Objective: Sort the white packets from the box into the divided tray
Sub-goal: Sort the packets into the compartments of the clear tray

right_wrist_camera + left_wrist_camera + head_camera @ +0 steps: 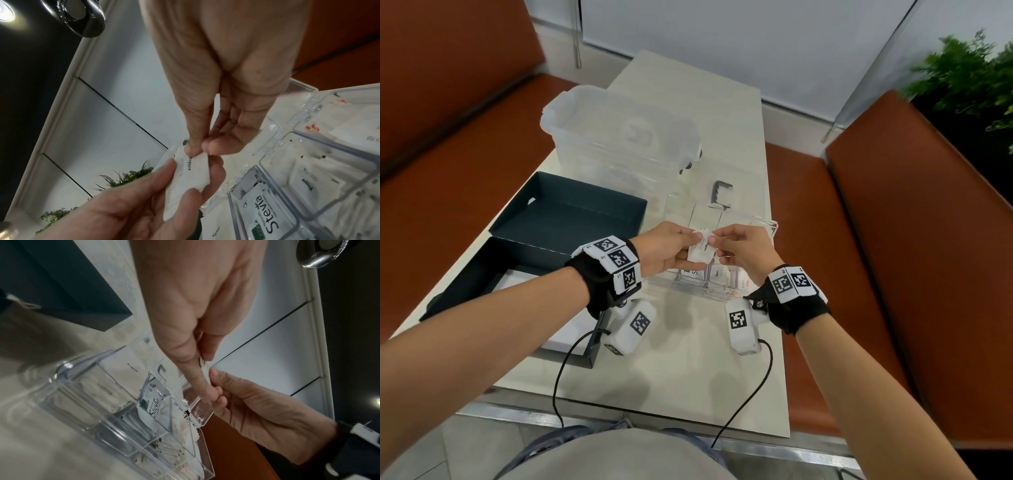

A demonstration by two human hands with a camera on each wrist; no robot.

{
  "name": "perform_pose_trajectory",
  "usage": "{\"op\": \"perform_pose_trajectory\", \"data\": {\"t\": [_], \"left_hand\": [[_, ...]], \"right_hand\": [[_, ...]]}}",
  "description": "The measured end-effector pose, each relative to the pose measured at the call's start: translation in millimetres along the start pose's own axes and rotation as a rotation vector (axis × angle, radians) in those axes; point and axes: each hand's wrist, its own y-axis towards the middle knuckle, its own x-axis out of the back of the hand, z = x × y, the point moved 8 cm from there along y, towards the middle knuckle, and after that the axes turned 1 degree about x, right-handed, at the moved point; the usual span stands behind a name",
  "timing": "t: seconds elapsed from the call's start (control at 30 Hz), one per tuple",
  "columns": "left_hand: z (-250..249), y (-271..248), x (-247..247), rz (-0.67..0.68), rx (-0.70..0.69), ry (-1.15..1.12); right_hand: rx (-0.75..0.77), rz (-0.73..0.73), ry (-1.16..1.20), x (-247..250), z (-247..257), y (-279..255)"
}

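Both hands meet over the clear divided tray (771,229) and share a small stack of white packets (701,249). My left hand (693,251) grips the stack from below, thumb on top. My right hand (716,241) pinches the top packet's upper edge between thumb and forefinger. In the right wrist view the pinch (197,151) sits on a packet (189,178) printed with dark letters, with the left hand's fingers (164,180) under it. Only the packet's edge (204,368) shows in the left wrist view. The tray's compartments hold white packets, one marked Stevia (265,219). The dark box (465,274) lies open at the left.
The box's dark lid (571,205) stands just behind it. A large clear plastic bin (619,137) sits at the back of the pale table (688,377). A grey metal clamp (722,195) lies behind the tray. Orange bench seats flank the table, and cables hang from both wrists.
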Motion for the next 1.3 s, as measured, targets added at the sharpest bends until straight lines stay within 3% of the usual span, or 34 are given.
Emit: {"op": "perform_pose_trajectory", "data": {"t": [0.1, 0.2, 0.33, 0.8, 1.0, 1.3], "left_hand": [[0.0, 0.0, 1.6, 0.001, -0.002, 0.006], [-0.7, 0.2, 8.2, -0.027, -0.01, 0.005], [-1.2, -0.7, 18.8, -0.083, -0.016, 0.015], [-3.8, -7.0, 21.4, -0.107, -0.004, 0.015], [-1.9, -7.6, 22.7, -0.11, 0.004, 0.006], [1.1, -5.0, 19.6, -0.091, 0.064, -0.101]], "right_hand": [[-0.024, 0.033, -0.027, 3.3, 1.5, 1.4], [-0.053, -0.051, -0.065, 24.8, 0.3, 7.8], [-0.114, -0.151, -0.406, 48.4, -12.1, 12.9], [0.064, -0.09, -1.077, 1.2, -26.2, 16.7], [-0.01, 0.028, -1.399, -2.9, -28.7, 9.9], [-0.012, 0.093, -1.364, -7.7, -36.6, 9.7]]}}
